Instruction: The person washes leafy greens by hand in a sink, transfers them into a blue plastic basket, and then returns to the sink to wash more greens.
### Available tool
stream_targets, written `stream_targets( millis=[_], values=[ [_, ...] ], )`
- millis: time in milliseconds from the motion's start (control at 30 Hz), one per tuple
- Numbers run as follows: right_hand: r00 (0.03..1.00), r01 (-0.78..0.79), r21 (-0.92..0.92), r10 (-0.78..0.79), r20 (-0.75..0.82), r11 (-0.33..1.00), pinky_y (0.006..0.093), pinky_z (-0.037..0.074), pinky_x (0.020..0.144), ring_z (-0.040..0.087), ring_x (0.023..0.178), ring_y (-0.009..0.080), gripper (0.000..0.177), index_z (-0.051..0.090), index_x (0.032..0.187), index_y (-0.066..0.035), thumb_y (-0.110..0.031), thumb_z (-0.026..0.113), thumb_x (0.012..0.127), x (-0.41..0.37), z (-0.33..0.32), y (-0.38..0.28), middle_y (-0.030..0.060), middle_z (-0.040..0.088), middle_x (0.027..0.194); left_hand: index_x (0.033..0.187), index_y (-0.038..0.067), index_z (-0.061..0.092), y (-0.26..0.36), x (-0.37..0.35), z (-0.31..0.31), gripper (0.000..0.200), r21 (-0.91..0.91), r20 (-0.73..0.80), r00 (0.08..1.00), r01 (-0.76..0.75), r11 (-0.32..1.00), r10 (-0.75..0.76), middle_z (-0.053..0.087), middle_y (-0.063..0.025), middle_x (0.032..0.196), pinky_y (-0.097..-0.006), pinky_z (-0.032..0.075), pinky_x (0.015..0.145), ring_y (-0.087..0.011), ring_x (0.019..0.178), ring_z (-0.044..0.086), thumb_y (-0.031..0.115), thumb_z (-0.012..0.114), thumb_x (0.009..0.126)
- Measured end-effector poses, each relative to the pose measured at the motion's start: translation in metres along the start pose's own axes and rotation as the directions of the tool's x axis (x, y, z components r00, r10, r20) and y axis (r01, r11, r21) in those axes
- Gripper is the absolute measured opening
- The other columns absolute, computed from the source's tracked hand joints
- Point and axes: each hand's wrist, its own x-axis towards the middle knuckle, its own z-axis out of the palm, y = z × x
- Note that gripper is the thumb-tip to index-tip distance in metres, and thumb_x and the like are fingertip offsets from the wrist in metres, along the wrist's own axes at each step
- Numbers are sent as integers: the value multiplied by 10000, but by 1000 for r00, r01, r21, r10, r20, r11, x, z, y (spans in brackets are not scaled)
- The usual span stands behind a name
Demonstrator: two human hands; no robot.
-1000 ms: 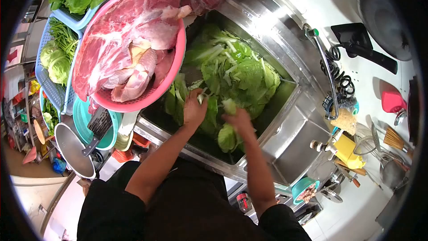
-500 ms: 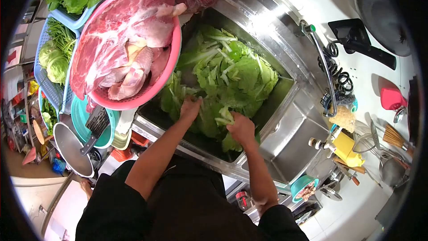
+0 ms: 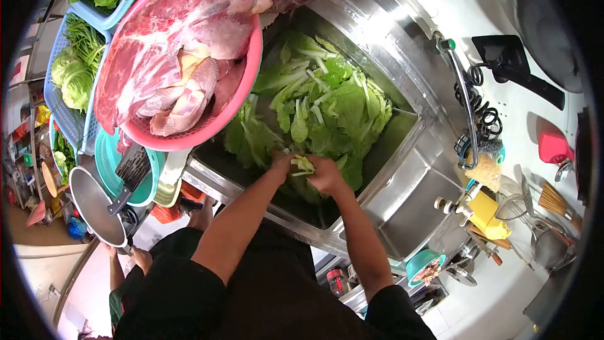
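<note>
Leafy greens (image 3: 352, 110) fill much of the large steel sink basin (image 3: 402, 135) in the middle of the view. Low in that basin, my two hands are close together over the leaves. My left hand (image 3: 279, 165) has its fingers closed at the base of some leaves; what exactly it grips is partly hidden. A small pale green leaf piece (image 3: 302, 164) shows between the hands, with my right hand (image 3: 325, 175) closed on it. Both hands are bare, and the leaves below them are partly covered by my fingers.
A pink basket (image 3: 254, 82) of raw meat (image 3: 170, 44) overhangs the sink's left side. Left of it, a cleaver (image 3: 131, 176) lies across a teal basin (image 3: 155, 182). The faucet (image 3: 464, 107) stands to the right. Another person's hands (image 3: 139, 257) are near a pan (image 3: 94, 208).
My hands have come together, the right moving left and the left moving right and down. The other person's hands show more near the pan. The view has shifted slightly.
</note>
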Motion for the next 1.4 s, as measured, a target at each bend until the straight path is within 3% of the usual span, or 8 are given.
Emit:
stream_targets(
  millis=[100,200,333,667,900,1067,1333,1400],
  values=[
    [957,-57,-2,54,-286,998,460,495,813,584,967,466,385,615,1096,-49,-51,669,715,3,12,21,231,627,1060,1398,24,384,11,3,21,713,388,-186,977,-22,921,101,559,-187,1245,-476,447,955,-316,1127,559,256,742,827],
    [827,-6,128,77,-556,992,422,512,798,643,920,380,387,597,1134,-37,-14,664,754,4,7,14,185,656,1029,1244,-10,558,28,-2,13,525,317,148,964,-259,912,222,606,-137,1126,-403,448,872,-258,987,560,308,663,839],
    [898,-73,663,338,-282,745,325,519,789,633,915,148,332,586,1130,-7,0,663,808,18,-1,21,53,668,1007,1276,33,552,81,-72,11,455,523,247,905,-426,738,347,595,-140,1146,-420,479,859,-263,1052,585,172,638,852],
    [730,204,877,530,-432,434,308,514,765,651,831,191,162,618,958,-17,50,640,812,12,-21,14,107,676,946,1284,50,570,80,-45,-14,457,187,350,887,-381,905,301,608,-96,1188,-359,440,955,-225,1090,567,121,627,836],
    [844,-169,315,302,-444,934,380,507,767,673,850,239,299,672,991,-18,-217,728,774,26,-17,19,117,705,882,1239,25,594,78,-44,-14,483,201,210,918,-377,904,337,624,-125,1120,-342,423,952,-229,1068,566,190,666,791],
    [744,-529,214,570,-348,821,426,494,749,670,927,381,363,686,1061,-34,-248,713,769,91,8,-5,185,710,957,1263,45,564,87,-49,-23,439,325,342,889,-416,849,304,543,-122,1254,-370,455,944,-244,1121,538,153,637,844],
    [899,-186,455,338,-280,871,399,513,755,684,837,282,375,669,1057,6,-239,706,775,20,-57,3,177,703,917,1231,7,599,95,-69,-19,514,290,22,914,-393,872,405,648,-120,1130,-326,467,933,-249,1020,615,253,740,802],
    [946,-175,343,254,-202,923,402,511,762,684,839,274,377,665,1071,5,-229,699,778,5,-66,-19,162,709,914,1262,-1,572,103,-80,-19,560,159,256,877,-453,877,406,624,-145,1194,-330,448,962,-258,1087,592,272,757,809]
  ],
)
